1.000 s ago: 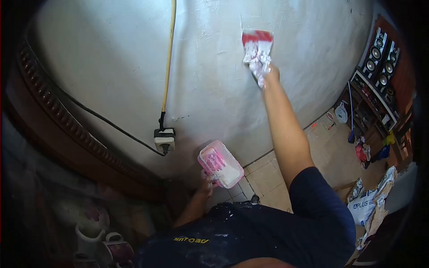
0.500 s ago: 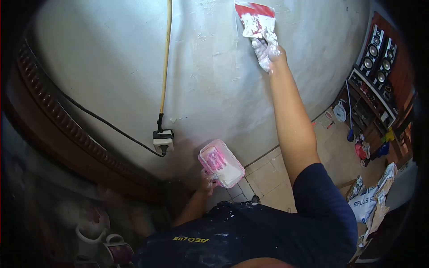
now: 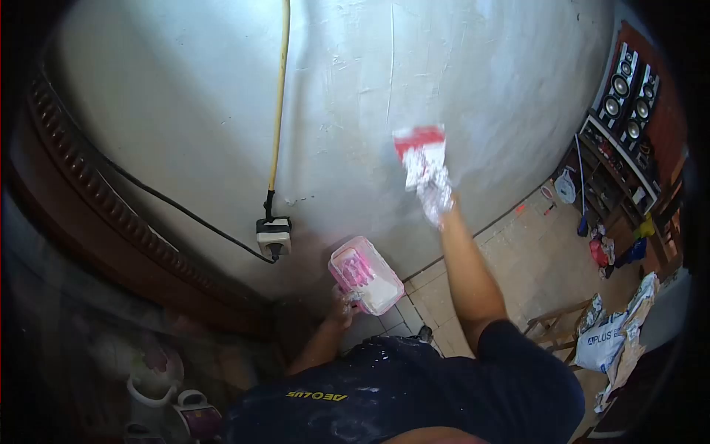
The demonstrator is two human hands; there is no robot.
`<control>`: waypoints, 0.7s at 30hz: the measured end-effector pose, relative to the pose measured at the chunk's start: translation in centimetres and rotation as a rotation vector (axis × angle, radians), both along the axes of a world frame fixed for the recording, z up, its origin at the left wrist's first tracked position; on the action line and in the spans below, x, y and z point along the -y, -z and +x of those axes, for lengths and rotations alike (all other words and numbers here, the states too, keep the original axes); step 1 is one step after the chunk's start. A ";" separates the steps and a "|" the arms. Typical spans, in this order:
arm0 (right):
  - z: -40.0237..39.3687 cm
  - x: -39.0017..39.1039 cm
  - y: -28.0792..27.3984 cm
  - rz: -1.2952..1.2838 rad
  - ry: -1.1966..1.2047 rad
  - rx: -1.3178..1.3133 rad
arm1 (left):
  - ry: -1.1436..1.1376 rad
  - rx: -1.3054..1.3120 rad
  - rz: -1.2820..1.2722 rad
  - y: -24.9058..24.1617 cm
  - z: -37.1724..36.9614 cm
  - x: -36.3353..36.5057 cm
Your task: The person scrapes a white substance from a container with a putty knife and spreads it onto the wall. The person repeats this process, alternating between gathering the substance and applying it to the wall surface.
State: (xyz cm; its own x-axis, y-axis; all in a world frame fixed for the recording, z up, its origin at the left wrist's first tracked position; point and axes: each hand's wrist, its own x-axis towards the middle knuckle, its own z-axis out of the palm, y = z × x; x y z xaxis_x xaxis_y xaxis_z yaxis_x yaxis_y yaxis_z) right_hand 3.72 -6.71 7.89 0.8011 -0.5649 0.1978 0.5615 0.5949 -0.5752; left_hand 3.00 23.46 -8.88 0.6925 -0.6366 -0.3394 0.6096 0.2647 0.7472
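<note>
My right hand (image 3: 435, 200), coated in white paste, is closed on a red putty knife (image 3: 421, 140) whose wide blade is smeared white. The blade is at the grey-white wall (image 3: 355, 96), slightly blurred by motion; whether it touches cannot be made out. Lower down, my left hand (image 3: 343, 305) grips the near left edge of a pink plastic tub (image 3: 392, 275). White putty (image 3: 381, 292) lies in the tub, and pink shows through where it is scraped thin. Several fingers of the left hand are hidden by the tub.
A socket block (image 3: 274, 238) hangs on the wall below a yellowish conduit (image 3: 281, 96), with a black cable (image 3: 177, 206) running left. Carved dark wood furniture (image 3: 96, 200) stands left. Right are a cabinet with speakers (image 3: 620, 85) and a torn APLUS bag (image 3: 603, 344) on the tiled floor.
My right hand has come down the wall toward me with the putty knife, and the arm is lower. My left hand and the tub have stayed almost in place.
</note>
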 end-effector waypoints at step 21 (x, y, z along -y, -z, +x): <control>-2.5 -3.1 2.5 0.072 -0.157 -0.064 | -0.049 0.007 -0.085 2.6 0.4 0.3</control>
